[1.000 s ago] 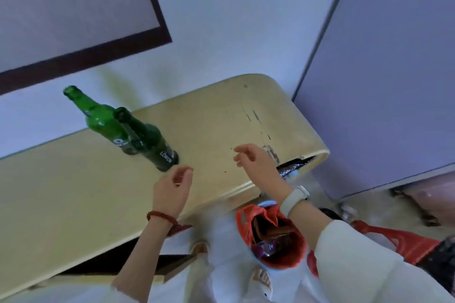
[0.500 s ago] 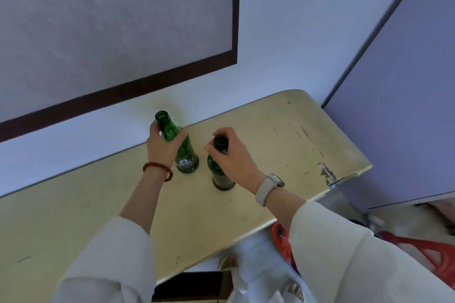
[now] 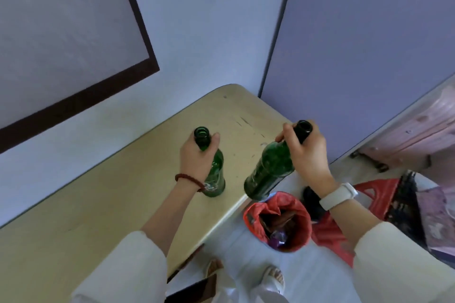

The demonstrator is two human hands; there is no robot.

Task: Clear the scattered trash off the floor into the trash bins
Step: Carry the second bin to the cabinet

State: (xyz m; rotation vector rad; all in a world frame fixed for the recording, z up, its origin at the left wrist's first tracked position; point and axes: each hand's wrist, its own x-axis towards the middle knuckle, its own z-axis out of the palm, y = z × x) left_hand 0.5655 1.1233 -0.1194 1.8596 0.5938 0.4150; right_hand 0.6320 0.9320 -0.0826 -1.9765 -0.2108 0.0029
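a pale wood table (image 3: 103,204) stands against a white wall (image 3: 209,32) beside a lilac partition (image 3: 364,44)

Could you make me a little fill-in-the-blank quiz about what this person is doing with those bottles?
1. Each hand grips a bottle made of glass of the colour ____.
2. The bottle in the left hand stands on the ____.
3. The dark bottle in the right hand is tilted above a bin lined with a ____ bag.
4. The right wrist wears a white ____.

Missing words: green; table; red; watch
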